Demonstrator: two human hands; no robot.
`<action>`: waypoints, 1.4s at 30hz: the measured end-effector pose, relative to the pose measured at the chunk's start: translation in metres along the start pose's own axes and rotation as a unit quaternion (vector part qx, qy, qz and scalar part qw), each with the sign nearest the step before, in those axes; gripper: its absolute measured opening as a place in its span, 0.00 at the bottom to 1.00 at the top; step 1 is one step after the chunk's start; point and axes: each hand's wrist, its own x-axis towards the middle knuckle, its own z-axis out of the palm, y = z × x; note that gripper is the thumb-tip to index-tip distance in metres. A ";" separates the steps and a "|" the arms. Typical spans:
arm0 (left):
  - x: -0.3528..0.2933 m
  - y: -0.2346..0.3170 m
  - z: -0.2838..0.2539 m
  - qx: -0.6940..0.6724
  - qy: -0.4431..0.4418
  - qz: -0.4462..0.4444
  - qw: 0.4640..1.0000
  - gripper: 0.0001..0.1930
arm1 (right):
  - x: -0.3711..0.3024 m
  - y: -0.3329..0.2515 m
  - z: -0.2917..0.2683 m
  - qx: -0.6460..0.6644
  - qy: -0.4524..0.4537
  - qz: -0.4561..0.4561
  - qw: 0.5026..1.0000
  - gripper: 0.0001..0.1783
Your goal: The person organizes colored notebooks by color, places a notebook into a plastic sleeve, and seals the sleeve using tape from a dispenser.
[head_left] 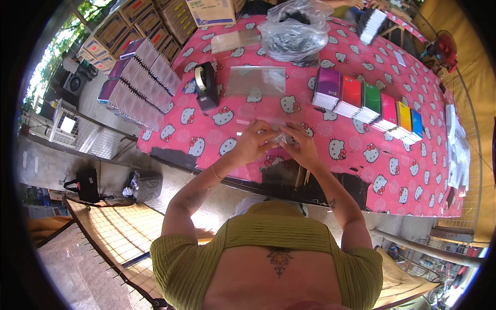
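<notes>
Your green top fills the bottom of the view, and past it both hands meet at the near edge of the table (361,170). Your left hand (251,142) and right hand (301,146) are pinched together on a small clear bag (281,137); what's inside it, I can't tell. More flat clear bags (256,81) wait mid-table beside the tape dispenser (205,85), and the row of coloured notebooks (369,103) looks unbagged, so plenty seems left. Your fingers cover the bag's opening.

Olive-green ribbed top (268,243) with short sleeves and a cut-out front, a thin bracelet (216,172) on the left wrist, small tattoos on both forearms
</notes>
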 end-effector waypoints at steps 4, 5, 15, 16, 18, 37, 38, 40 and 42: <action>0.020 -0.013 0.003 -0.040 -0.038 -0.076 0.996 0.11 | 0.004 -0.003 0.007 0.021 0.028 0.018 0.999 0.29; 0.020 -0.013 0.007 -0.025 -0.034 -0.101 0.994 0.12 | 0.004 -0.005 0.008 0.047 0.019 0.067 0.996 0.29; 0.019 -0.061 0.036 -0.260 -0.084 -0.308 0.911 0.25 | 0.011 0.029 0.007 0.238 0.040 0.247 0.939 0.27; 0.025 -0.060 0.035 -0.304 -0.106 -0.340 0.884 0.26 | 0.009 0.029 0.007 0.232 0.054 0.252 0.938 0.26; 0.012 -0.115 0.017 -0.108 0.146 -0.292 0.939 0.25 | 0.006 0.025 0.009 0.222 0.080 0.258 0.937 0.25; -0.041 -0.214 -0.070 0.279 0.058 -0.528 0.800 0.13 | -0.001 0.026 0.016 0.173 0.094 0.222 0.955 0.22; -0.030 -0.198 -0.082 0.297 0.028 -0.512 0.806 0.13 | 0.000 0.027 0.019 0.175 0.091 0.218 0.956 0.22; -0.002 -0.161 -0.093 0.173 -0.029 -0.344 0.923 0.11 | 0.008 0.027 0.025 0.176 0.088 0.201 0.960 0.22; 0.053 -0.084 -0.068 -0.193 -0.137 -0.123 0.964 0.08 | 0.002 0.031 0.023 0.157 0.096 0.196 0.963 0.23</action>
